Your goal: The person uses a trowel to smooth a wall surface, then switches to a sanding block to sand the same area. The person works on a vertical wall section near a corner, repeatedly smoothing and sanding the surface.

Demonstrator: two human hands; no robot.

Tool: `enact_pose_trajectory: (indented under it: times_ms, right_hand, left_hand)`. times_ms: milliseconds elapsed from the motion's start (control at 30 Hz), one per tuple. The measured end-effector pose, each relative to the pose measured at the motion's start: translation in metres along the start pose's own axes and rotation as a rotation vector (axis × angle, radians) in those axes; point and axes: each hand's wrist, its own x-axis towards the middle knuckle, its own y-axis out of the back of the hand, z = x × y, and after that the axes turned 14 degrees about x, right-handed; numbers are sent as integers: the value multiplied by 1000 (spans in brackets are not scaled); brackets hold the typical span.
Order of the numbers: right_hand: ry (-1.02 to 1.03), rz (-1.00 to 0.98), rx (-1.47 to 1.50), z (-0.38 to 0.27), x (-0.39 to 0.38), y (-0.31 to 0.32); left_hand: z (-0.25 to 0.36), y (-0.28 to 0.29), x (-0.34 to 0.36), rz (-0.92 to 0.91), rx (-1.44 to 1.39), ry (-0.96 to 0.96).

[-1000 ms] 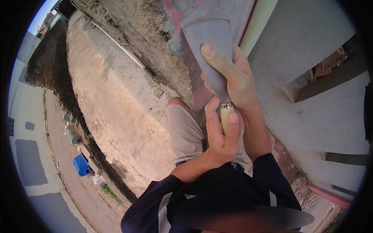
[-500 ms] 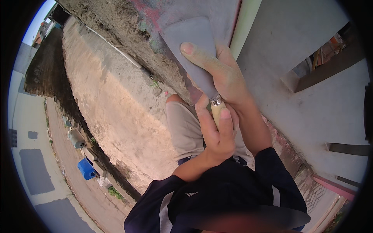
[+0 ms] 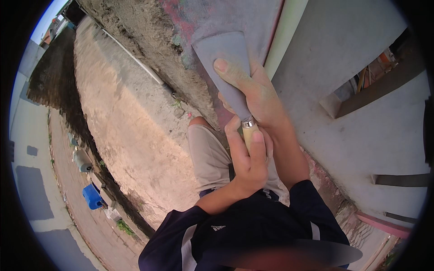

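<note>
Head view: well right of a blue container (image 3: pixel 92 197), gripping a scraper (image 3: pixel 233 92) by its handle (image 3: pixel 249 132) in the left hand (image 3: pixel 247 161), likely for control; pinching its blade (image 3: pixel 221 45) in the right hand (image 3: pixel 261 97), seemingly to steady it, left of a grey wall (image 3: pixel 339 140).

On my feed from the head camera, pale, uneven concrete ground (image 3: pixel 126 117) spread left of centre. I could see a light pipe (image 3: pixel 133 56) running along its upper edge — then a small weed tuft (image 3: pixel 176 103), a stone (image 3: pixel 179 112) and a pinkish scrap (image 3: pixel 189 115) at the lower end. Farther left I made out a paved lane (image 3: pixel 86 230), with a blue container (image 3: pixel 92 197) and a greyish-green drum (image 3: pixel 82 161) along its border — both beside a dark channel (image 3: pixel 110 180).
</note>
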Motion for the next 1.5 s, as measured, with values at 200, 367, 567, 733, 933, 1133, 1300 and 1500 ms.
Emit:
enact_pose_trajectory:
  times_ms: [200,367,567,733,933,1133,1300,1500]
  right_hand:
    - [30,-104,112,0,6,1]
    - [-35,-60,85,-1,6,-2]
    - [25,-46,128,-6,4,-10]
    - [-71,42,51,-4,2,-11]
    - [-21,-33,8,-2,-1,-4]
    - [139,-28,180,2,4,-12]
    - [34,22,172,0,2,-14]
    - [-24,40,141,-5,-2,-14]
  left_hand:
    - [1,-5,7,25,12,-94]
    - [8,-4,9,32,1,-130]
    - [13,-1,5,-16,-38,5]
    - [10,-4,3,6,-71,-40]
    - [12,8,3,-27,-62,4]
    - [16,5,8,34,24,-22]
    - [11,0,6,73,29,-1]
    - [0,2,6,-8,-103,-71]
